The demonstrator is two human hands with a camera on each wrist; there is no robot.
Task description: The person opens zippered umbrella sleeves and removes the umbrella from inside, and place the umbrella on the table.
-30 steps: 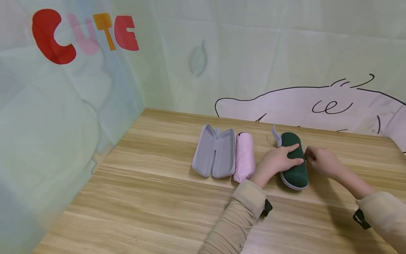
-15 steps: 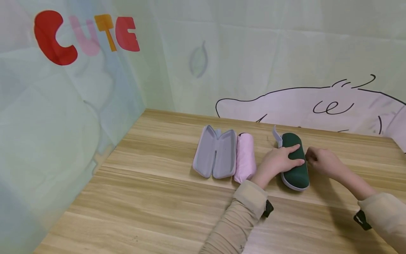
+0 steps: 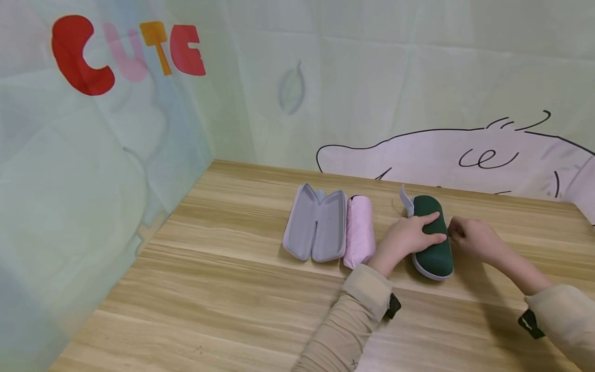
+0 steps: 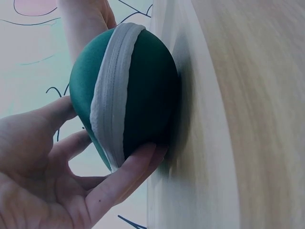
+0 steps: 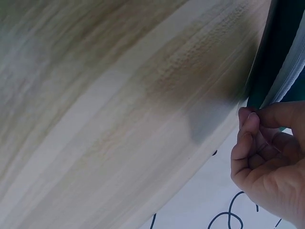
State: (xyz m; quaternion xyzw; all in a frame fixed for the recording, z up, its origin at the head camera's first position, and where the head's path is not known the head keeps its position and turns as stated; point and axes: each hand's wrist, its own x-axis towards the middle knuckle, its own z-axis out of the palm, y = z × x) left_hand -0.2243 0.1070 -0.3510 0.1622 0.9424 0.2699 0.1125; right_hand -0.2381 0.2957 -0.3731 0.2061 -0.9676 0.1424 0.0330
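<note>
A green glasses case (image 3: 434, 261) with a pale grey zipper band (image 4: 112, 95) lies closed on the table, right of centre in the head view. My left hand (image 3: 403, 237) grips it from the left, thumb and a finger spread over the top, other fingers round the lower side in the left wrist view. At the case's right side is my right hand (image 3: 476, 238), fingers curled. In the right wrist view its thumb and forefinger pinch together at the end of the zipper (image 5: 286, 76); the zipper pull is hidden between them. A grey strap (image 3: 406, 200) sticks up at the case's far left.
Left of the left hand, a pink cylindrical pouch (image 3: 359, 232) lies against an opened case with grey lining (image 3: 297, 235). The wooden table (image 3: 223, 305) meets a printed cloth wall (image 3: 260, 103) at the back and left.
Both hands keep their places on the green glasses case. Only a slight shift of the whole head view shows.
</note>
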